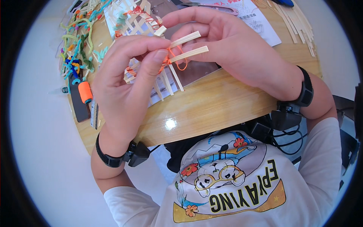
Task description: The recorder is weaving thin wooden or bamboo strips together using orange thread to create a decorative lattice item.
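A lattice of thin pale wooden strips (177, 77), bound with orange thread, is held up over the table. My left hand (126, 72) pinches it between thumb and forefinger, where orange thread wraps a crossing. Two strip ends (191, 54) stick out to the right from that pinch. A loose loop of orange thread (186, 65) hangs beside them. From the right, my right hand (230, 47) curls round the same strips, its thumb partly behind them and its forefinger at a short strip end. Its other fingertips are hidden. Pale teal thread (121, 20) shows on the lattice's far part.
Fuzzy coloured stems (89, 28) lie tangled at the left. Near them are an orange thread spool (84, 92), a dark flat slab (77, 108) and a ruler (94, 116). Pink-handled scissors (227, 10) rest on printed paper (264, 28). Loose wooden strips (297, 24) lie far right.
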Tool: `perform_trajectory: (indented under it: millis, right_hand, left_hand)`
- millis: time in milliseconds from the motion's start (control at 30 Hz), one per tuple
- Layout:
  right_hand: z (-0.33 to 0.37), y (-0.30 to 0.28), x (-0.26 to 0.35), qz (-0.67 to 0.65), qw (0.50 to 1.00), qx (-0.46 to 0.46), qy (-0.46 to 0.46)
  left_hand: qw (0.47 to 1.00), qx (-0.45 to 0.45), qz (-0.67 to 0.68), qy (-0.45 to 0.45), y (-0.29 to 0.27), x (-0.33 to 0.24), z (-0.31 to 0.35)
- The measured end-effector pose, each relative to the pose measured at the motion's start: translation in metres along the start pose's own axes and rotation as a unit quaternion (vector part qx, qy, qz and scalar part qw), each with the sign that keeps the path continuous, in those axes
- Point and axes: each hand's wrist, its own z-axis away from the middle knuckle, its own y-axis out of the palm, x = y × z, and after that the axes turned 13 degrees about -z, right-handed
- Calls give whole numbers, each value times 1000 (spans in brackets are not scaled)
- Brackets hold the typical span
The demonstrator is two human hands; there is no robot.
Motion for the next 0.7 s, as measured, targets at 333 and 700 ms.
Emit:
perform_trajectory:
  millis: [333, 700]
  right_hand:
    - [1, 0, -1, 33, 999, 6, -21]
    - [2, -3, -2, 24, 1000, -12, 2]
  left_hand:
    - [999, -4, -39, 30, 3, -6, -2]
    - [995, 11, -80, 52, 1, -1, -2]
